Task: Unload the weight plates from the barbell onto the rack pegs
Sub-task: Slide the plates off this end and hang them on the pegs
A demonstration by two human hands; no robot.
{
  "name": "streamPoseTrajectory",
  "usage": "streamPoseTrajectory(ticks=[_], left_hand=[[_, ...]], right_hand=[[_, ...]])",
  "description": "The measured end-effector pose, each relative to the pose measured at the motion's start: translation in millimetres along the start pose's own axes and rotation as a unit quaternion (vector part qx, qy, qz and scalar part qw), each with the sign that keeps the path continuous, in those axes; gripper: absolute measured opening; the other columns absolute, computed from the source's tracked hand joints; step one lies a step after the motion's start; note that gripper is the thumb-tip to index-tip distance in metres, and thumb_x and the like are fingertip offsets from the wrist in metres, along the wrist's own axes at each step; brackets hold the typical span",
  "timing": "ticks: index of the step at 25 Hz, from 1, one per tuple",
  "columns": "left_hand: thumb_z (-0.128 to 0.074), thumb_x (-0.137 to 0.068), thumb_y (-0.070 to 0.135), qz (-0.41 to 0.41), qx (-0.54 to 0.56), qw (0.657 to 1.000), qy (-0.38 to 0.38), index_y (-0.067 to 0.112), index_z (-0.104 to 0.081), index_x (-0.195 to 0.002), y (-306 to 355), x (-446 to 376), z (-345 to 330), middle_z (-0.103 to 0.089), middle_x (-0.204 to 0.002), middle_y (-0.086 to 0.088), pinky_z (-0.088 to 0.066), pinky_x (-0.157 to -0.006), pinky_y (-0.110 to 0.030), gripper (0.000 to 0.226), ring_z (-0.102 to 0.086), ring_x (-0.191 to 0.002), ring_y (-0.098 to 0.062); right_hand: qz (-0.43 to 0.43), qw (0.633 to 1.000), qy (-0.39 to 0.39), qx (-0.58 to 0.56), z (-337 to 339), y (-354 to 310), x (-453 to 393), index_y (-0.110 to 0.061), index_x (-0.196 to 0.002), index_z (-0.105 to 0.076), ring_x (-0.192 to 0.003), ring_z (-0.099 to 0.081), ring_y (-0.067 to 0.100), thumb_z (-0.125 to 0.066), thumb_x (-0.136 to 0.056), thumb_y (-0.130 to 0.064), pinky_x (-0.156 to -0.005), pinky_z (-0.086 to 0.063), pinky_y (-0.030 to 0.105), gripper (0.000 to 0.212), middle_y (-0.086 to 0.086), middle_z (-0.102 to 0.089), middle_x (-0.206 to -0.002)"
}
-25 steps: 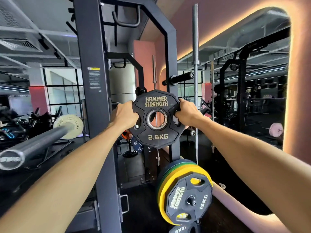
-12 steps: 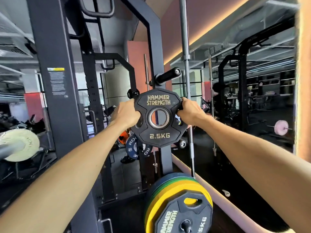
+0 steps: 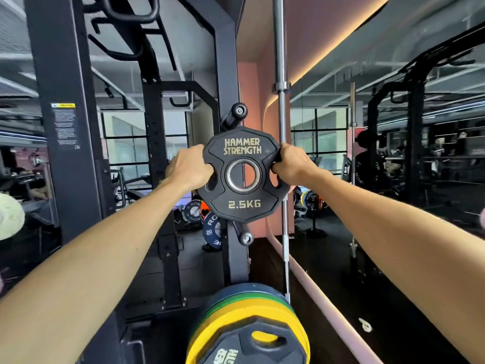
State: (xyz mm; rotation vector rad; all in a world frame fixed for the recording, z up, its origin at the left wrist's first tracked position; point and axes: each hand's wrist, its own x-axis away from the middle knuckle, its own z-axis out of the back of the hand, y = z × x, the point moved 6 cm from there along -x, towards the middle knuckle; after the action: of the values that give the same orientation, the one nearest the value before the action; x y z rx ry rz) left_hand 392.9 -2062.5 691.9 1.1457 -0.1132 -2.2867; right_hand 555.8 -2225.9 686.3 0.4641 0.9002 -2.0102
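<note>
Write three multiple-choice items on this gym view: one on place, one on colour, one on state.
1. The free upper peg sits where relative to the 2.5KG plate?
A. above
B. far right
C. on the floor

2. Which colour is the widest band in the stacked plates at the bottom?
A. red
B. yellow
C. white

3. How is the held plate gripped?
A. one hand
B. resting on the floor
C. left hand and right hand on opposite sides

Answers: 1 A, the peg shows just over its top edge; 2 B, yellow dominates; 3 C, fingers hook both side openings.

two hands, one 2.5kg plate, two pegs
</note>
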Motion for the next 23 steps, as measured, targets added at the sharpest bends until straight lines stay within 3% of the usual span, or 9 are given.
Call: streamPoseTrajectory(ticks=[10, 14, 16, 20, 23], left_hand=[[-0.054, -0.079, 0.019, -0.017, -0.018, 0.998, 0.050, 0.017, -0.060, -0.096, 39, -68, 21, -0.063, -0.097, -0.014, -0.051, -0.075, -0.037, 0.018, -0.058, -0.089, -0.037], [-0.054, -0.079, 0.021, -0.026, -0.015, 0.997, 0.068, 0.020, -0.054, -0.078, 47, -97, 36, -0.062, -0.093, -0.013, -0.050, -0.072, -0.036, 0.001, -0.058, -0.088, -0.038], [-0.054, -0.077, 0.022, -0.026, -0.008, 0.997, 0.072, 0.021, -0.049, -0.071, 49, -112, 40, -0.062, -0.092, -0.012, -0.052, -0.073, -0.038, 0.008, -0.059, -0.089, -0.038], [-0.056, -0.076, 0.021, -0.026, -0.005, 0.996, 0.083, 0.021, -0.052, -0.072, 47, -138, 42, -0.063, -0.089, -0.010, -0.053, -0.072, -0.036, 0.006, -0.060, -0.087, -0.036], [-0.056, -0.076, 0.021, -0.030, -0.010, 0.996, 0.084, 0.022, -0.052, -0.071, 42, -158, 39, -0.064, -0.092, -0.011, -0.054, -0.076, -0.038, 0.006, -0.059, -0.090, -0.036]], right_hand=[[0.070, 0.997, 0.039, -0.020, 45, 3, -67, -0.008, -0.090, -0.053, -0.092, -0.061, 0.038, -0.052, -0.081, -0.010, -0.080, -0.053, 0.042, 0.009, 0.016, -0.063, -0.094], [0.091, 0.994, 0.055, -0.010, 59, -8, -99, -0.007, -0.089, -0.054, -0.087, -0.058, 0.033, -0.053, -0.082, -0.009, -0.074, -0.049, 0.034, 0.007, 0.014, -0.059, -0.092], [0.095, 0.994, 0.062, -0.008, 64, -14, -113, -0.007, -0.085, -0.055, -0.088, -0.058, 0.033, -0.053, -0.082, -0.008, -0.072, -0.047, 0.031, 0.004, 0.014, -0.060, -0.091], [0.096, 0.993, 0.068, -0.016, 66, -19, -139, -0.009, -0.078, -0.055, -0.091, -0.062, 0.033, -0.052, -0.082, -0.007, -0.078, -0.054, 0.035, 0.006, 0.014, -0.063, -0.091], [0.098, 0.993, 0.063, -0.025, 57, -21, -162, -0.005, -0.082, -0.061, -0.093, -0.064, 0.035, -0.051, -0.082, -0.007, -0.081, -0.055, 0.039, 0.010, 0.017, -0.067, -0.095]])
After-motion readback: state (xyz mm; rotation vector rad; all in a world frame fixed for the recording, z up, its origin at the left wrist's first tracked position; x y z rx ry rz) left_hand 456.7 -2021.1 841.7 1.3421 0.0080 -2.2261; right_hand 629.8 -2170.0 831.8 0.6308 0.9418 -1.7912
